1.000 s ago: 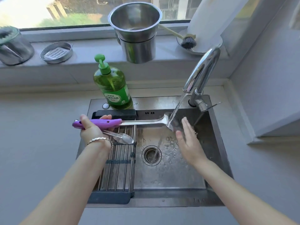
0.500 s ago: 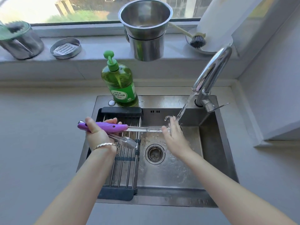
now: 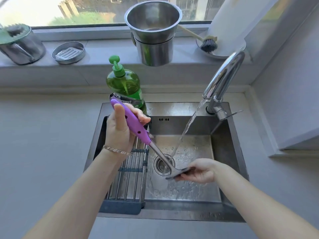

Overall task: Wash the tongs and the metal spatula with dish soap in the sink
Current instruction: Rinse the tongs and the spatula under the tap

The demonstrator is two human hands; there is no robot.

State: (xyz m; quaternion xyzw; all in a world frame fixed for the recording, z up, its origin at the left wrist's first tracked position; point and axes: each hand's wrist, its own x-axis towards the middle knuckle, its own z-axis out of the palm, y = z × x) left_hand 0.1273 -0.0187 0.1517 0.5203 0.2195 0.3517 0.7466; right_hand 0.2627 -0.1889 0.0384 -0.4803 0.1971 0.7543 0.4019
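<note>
The purple-handled metal spatula [image 3: 138, 135] is slanting over the sink [image 3: 229, 144], handle toward ten o'clock. Its blade is sitting wet near the drain.

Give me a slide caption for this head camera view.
Left hand tilts purple-handled spatula under faucet stream; right hand rubs its blade.

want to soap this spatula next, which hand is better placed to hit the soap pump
Left. The left hand grips the spatula handle right beside the soap bottle; the right hand is low in the sink, rubbing the blade.
</note>
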